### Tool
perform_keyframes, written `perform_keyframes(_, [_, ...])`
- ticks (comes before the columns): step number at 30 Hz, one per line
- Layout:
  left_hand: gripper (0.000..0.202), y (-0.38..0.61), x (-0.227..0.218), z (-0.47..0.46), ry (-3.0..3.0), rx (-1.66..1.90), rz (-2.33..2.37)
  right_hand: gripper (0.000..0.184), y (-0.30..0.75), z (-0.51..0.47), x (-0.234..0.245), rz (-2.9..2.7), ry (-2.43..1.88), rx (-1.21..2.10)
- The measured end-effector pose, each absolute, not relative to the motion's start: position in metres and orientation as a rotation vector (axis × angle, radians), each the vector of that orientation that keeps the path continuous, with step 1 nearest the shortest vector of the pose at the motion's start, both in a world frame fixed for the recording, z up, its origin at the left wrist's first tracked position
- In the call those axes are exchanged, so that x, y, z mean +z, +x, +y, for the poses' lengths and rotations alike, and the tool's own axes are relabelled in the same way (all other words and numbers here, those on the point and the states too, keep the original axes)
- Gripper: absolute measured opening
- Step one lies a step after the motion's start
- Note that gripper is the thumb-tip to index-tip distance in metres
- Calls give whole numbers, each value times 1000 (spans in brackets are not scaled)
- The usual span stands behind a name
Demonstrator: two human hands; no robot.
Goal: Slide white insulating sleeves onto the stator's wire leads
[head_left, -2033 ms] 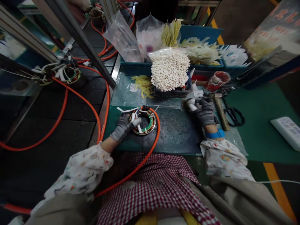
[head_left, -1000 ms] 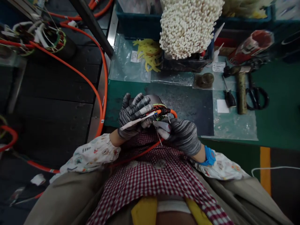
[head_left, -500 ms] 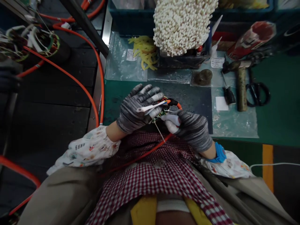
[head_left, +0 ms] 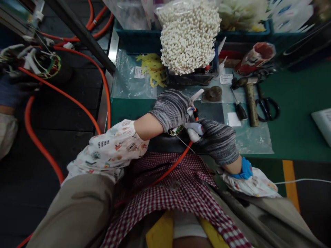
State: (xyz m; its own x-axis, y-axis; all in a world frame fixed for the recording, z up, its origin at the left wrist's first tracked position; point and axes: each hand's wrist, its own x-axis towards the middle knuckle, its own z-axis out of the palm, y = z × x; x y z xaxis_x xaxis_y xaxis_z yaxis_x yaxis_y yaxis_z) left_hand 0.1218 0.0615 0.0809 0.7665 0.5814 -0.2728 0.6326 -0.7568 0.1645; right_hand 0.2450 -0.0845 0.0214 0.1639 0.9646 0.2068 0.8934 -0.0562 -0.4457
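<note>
My left hand (head_left: 172, 106), in a grey striped glove, is closed around thin coloured wires, its fingertips partly hidden. A white sleeve (head_left: 197, 95) sticks up past its fingers. My right hand (head_left: 217, 139), gloved alike, grips a small whitish plastic piece (head_left: 194, 127) between thumb and fingers; its kind is unclear. Between the hands, green and coppery windings (head_left: 176, 130) show on a dark round part (head_left: 165, 143), mostly hidden by my left hand. A thin white tie or string (head_left: 185, 144) trails from it. An orange cable (head_left: 178, 160) runs below my right hand across the checked apron.
Behind stand a bundle of white tubes (head_left: 190, 44) and yellow strips (head_left: 152, 67). To the right lie a hammer (head_left: 250, 103), a screwdriver (head_left: 241, 111), scissors (head_left: 267, 106) and a red can (head_left: 256, 58). At left, another person's gloved hand (head_left: 15, 89) is by a wound part (head_left: 49, 63).
My left hand has moved right and turned from spread fingers to a closed grip on the wires. The white sleeve has swung from pointing left to up and right. My right hand keeps its grip.
</note>
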Motion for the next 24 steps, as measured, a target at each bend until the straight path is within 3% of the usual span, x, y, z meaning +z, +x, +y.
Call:
perform_keyframes(11, [28, 131, 74, 74, 2792, -226, 901, 30, 243, -82, 7, -1725, -2037, -10])
perform_keyframes(17, [36, 119, 67, 70, 2795, -212, 947, 26, 274, -102, 15, -1234, -1884, 374])
perform_keyframes(24, [55, 86, 39, 56, 2767, 241, 885, 40, 338, -26, -26, -1040, -1768, 243])
